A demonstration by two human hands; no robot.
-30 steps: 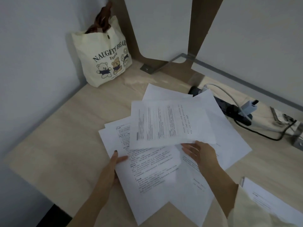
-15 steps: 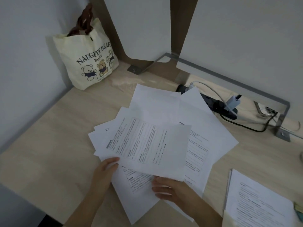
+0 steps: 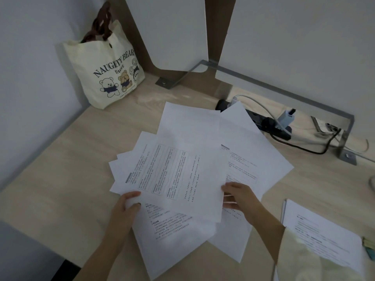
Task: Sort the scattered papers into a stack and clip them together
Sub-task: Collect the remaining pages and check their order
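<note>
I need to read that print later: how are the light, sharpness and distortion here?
Head view: dim, flat light with only soft shadows; print on the top sheet, held by the left hand and right hand, is too blurred to read; the back panels lean outward, a wide-angle distortion.

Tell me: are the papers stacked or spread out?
Spread out. The papers fan across the desk at different angles, edges unaligned.

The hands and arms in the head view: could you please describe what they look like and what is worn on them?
The left hand has a dark-painted thumbnail, and its forearm is bare, with no sleeve in view. The right hand shows no ring or watch; a loose, pale cream sleeve covers that arm from mid-forearm upward.
</note>
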